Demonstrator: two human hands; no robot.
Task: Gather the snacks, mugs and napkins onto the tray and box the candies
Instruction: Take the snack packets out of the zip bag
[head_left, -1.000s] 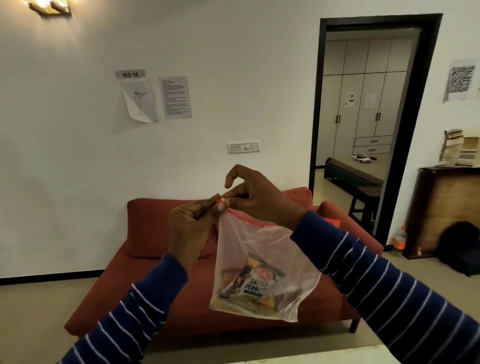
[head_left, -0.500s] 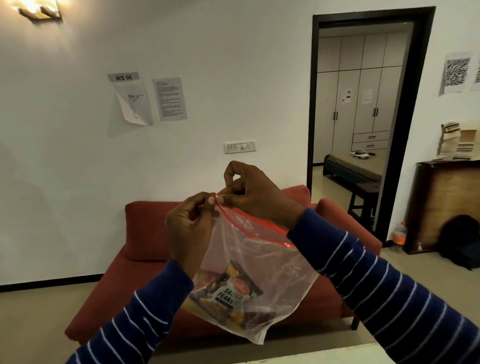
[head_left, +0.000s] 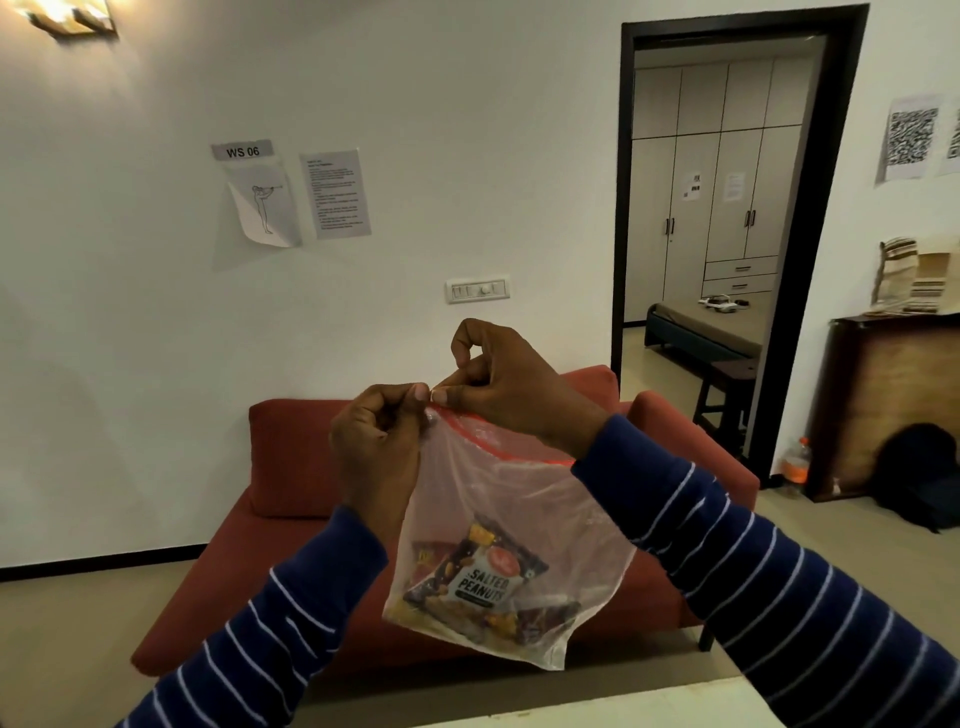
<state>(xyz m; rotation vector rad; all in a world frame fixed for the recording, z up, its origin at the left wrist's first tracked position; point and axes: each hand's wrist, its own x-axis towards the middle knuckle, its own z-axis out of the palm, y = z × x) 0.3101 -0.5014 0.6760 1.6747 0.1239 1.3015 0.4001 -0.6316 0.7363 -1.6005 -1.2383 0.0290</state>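
Observation:
A clear plastic zip bag (head_left: 524, 499) with a red seal strip hangs in front of me at chest height. Inside it at the bottom lies a salted peanuts packet (head_left: 480, 577) among other snack packets. My left hand (head_left: 376, 447) pinches the bag's top left corner. My right hand (head_left: 506, 387) pinches the seal strip right beside it, fingertips of both hands touching. The tray, mugs, napkins and candies are out of view.
A red sofa (head_left: 291, 467) stands against the white wall behind the bag. A pale table edge (head_left: 597, 709) shows at the bottom. At the right are an open doorway (head_left: 727, 260), a wooden cabinet (head_left: 904, 400) and a black bag (head_left: 919, 478) on the floor.
The bag swung left and tilted, then settled hanging straighter again. Both hands stayed pinched together at the bag's top corner, and my view shifted slightly.

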